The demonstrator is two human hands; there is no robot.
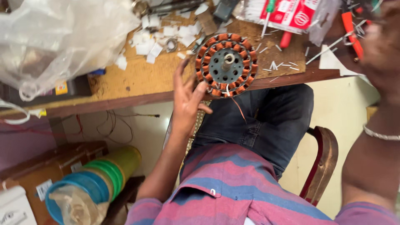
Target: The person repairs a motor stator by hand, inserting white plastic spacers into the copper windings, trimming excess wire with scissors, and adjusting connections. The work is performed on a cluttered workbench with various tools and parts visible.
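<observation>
up top, a red-and-white flat package [293,12] lies at the tabletop's [141,77] far edge among white paper scraps [166,35], with a crumpled clear plastic bag [58,37] to the left. the left hand [187,102], fingers spread and released, touches the copper-wound round stator [226,64] at the near edge. the right hand [381,46] is blurred near orange-handled pliers [352,35]; its grip i cannot tell.

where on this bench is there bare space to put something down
Bare wood lies on the workbench between the plastic bag and the wound stator. The paper scraps behind and the tools by the right hand crowd the rest.
</observation>
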